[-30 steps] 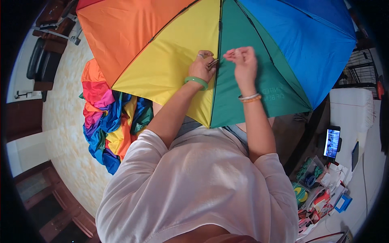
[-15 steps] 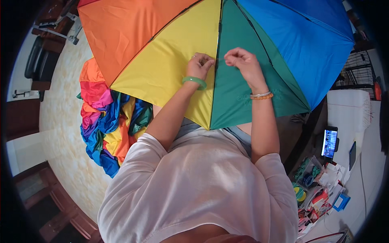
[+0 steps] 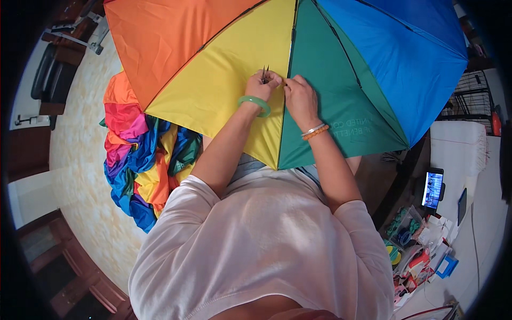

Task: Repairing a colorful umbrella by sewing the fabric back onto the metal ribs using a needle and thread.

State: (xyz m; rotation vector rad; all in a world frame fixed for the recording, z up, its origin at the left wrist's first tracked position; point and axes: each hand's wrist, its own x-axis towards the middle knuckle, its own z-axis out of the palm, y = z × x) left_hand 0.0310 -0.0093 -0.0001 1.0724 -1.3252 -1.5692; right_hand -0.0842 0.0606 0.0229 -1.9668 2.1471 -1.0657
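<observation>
An open umbrella (image 3: 240,58) with orange, yellow, green and blue panels lies across my lap, its inner side with black ribs facing me. Over the yellow panel, my left hand (image 3: 261,85) is closed around small thread snips (image 3: 265,74), whose two pointed blades stick up past the fingers. Its fingertips are beside the rib (image 3: 287,69) between the yellow and green panels. My right hand (image 3: 302,100) is on the green side of that rib, thumb and fingers pinched close to the left fingertips. What the pinch holds is too small to make out.
A heap of multicoloured umbrella cloth (image 3: 141,154) lies at my left. To my right, a pale table (image 3: 464,213) carries a lit phone (image 3: 432,188), a clear box (image 3: 404,226) of green items and a blue object (image 3: 447,266). A wire cage (image 3: 469,96) stands farther back.
My right hand has come down and left, from above the green panel to the rib by my left hand. The snips' blades now show above my left hand. The umbrella has barely shifted.
</observation>
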